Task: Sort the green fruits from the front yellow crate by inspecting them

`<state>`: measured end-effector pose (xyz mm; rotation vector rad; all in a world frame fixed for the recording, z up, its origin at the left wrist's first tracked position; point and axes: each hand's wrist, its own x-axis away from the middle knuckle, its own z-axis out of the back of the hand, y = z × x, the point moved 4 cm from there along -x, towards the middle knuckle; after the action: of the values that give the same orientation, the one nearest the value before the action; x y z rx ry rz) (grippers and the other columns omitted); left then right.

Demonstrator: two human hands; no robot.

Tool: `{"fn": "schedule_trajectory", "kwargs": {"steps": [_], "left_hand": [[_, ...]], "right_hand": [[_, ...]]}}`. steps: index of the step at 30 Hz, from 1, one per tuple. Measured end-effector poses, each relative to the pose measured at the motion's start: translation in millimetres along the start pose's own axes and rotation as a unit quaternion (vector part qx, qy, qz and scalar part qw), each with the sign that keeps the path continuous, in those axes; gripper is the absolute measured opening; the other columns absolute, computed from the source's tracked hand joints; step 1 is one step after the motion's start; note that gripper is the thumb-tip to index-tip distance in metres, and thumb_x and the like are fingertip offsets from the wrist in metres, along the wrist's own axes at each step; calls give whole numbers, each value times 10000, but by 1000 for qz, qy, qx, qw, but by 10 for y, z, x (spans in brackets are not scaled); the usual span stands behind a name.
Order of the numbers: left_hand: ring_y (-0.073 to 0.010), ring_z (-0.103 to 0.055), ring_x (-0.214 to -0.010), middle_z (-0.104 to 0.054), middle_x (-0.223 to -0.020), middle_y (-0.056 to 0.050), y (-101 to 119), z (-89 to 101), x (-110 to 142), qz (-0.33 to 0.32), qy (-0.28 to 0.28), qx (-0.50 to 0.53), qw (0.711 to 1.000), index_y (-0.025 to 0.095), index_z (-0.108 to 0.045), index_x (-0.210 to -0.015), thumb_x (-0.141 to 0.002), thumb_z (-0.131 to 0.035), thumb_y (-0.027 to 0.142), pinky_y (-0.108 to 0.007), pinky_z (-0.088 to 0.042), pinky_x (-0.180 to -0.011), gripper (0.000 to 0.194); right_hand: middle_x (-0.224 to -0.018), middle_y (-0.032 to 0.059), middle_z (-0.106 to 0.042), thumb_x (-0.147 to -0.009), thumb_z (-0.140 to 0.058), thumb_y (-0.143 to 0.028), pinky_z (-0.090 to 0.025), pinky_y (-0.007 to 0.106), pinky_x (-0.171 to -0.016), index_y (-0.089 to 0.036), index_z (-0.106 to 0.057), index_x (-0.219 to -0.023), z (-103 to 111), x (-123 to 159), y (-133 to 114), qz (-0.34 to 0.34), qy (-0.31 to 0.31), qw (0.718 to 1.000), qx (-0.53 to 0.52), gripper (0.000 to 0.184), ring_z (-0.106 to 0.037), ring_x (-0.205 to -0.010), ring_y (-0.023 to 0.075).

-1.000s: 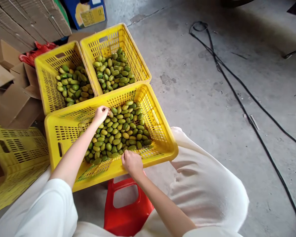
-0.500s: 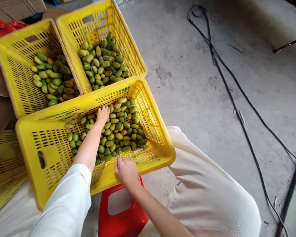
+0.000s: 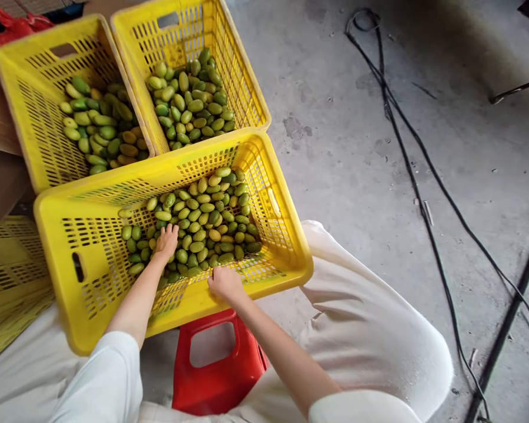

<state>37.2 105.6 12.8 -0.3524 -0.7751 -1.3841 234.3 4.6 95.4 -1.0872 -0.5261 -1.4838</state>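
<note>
A big yellow slotted crate (image 3: 286, 235) sits tilted in front of me, holding several small green and yellowish oval fruits (image 3: 207, 217). My left hand (image 3: 166, 239) lies on the fruits at the left of the pile, fingers stretched flat over them. My right hand (image 3: 224, 283) is at the crate's near wall, fingers curled down among the nearest fruits; what they hold is hidden.
Two more yellow crates of the same fruits stand behind, one at the left (image 3: 26, 117) and one at the right (image 3: 242, 88). A red plastic stool (image 3: 220, 364) is under the near crate. Another yellow crate (image 3: 9, 264) and cardboard (image 3: 0, 176) lie left. Black cables (image 3: 423, 176) cross the concrete floor.
My left hand has drawn back from the far middle of the pile to its near left. My right hand stays at the near wall. The view has shifted slightly.
</note>
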Motion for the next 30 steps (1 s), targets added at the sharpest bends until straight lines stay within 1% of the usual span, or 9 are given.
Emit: {"fn": "schedule_trajectory", "kwargs": {"steps": [2, 8, 11, 14, 19, 23, 24, 28, 30], "left_hand": [[-393, -492, -1355, -525, -1374, -191, -131, -96, 211, 6, -12, 2, 1000, 214, -610, -1081, -892, -519, 51, -529, -471, -1103, 266], [-364, -479, -1396, -551, -1300, -173, -358, -313, 573, 16, -17, 35, 999, 220, -568, -858, -875, -586, 40, -463, -430, -1159, 181], [-369, -531, -1359, -558, -1256, -153, -477, -365, 613, 60, -13, 65, 996, 216, -500, -770, -817, -671, 48, -428, -479, -1101, 245], [-376, -612, -1281, -538, -1298, -150, -678, -344, 625, 120, -2, 98, 988, 217, -504, -805, -800, -720, 99, -415, -518, -1021, 246], [-435, -629, -1300, -587, -1295, -184, -1147, -311, 681, 221, -5, 145, 964, 231, -497, -839, -761, -761, 159, -453, -529, -986, 284], [-445, -671, -1240, -688, -939, -120, -1484, -456, 836, 283, -53, 198, 937, 254, -497, -757, -645, -818, 141, -459, -543, -981, 358], [-433, -688, -1209, -682, -864, -95, -1534, -496, 877, 292, -62, 211, 931, 258, -508, -750, -633, -820, 141, -452, -550, -972, 353], [-402, -711, -1150, -675, -764, -62, -1559, -573, 928, 298, -84, 243, 919, 257, -557, -729, -627, -811, 151, -419, -573, -917, 294], [-408, -695, -1188, -703, -811, -84, -1499, -569, 886, 289, -87, 250, 920, 255, -563, -708, -635, -812, 155, -395, -571, -892, 279]], "right_hand": [[-1126, 129, -832, -1004, -582, -269, -556, 285, -796, -232, -819, -1138, 39, -252, 106, 3, -12, 1000, 3, 274, -797, -1049, 261], [-1401, 266, -692, -1009, -418, -52, -529, 359, -975, -92, -671, -1405, 264, -957, 642, -20, 60, 997, 45, 471, -678, -1297, 314], [-1461, 189, -680, -1031, -447, -71, -487, 294, -1033, -140, -647, -1449, 260, -1191, 728, 35, 45, 997, 52, 469, -633, -1358, 257], [-1497, 154, -667, -1038, -460, -75, -482, 280, -1025, -180, -638, -1469, 178, -1350, 696, 54, 18, 996, 64, 478, -641, -1348, 243], [-1498, 143, -667, -1037, -619, -196, -502, 281, -1014, -196, -674, -1418, 192, -1453, 736, 48, -21, 995, 86, 384, -655, -1336, 250], [-1395, 132, -689, -1052, -653, -349, -565, 438, -1042, -183, -689, -1337, 375, -1409, 1098, 5, -20, 993, 114, 332, -678, -1254, 277], [-1393, 125, -674, -1037, -681, -383, -591, 486, -1023, -181, -667, -1353, 400, -1386, 1204, -11, -23, 992, 120, 375, -687, -1217, 273], [-1388, 127, -659, -1047, -670, -384, -614, 483, -981, -174, -636, -1388, 356, -1284, 1477, -56, -29, 992, 109, 402, -696, -1172, 253], [-1382, 131, -660, -1067, -639, -367, -602, 466, -995, -154, -645, -1373, 338, -1245, 1512, -68, 24, 994, 87, 372, -699, -1170, 245]]}}
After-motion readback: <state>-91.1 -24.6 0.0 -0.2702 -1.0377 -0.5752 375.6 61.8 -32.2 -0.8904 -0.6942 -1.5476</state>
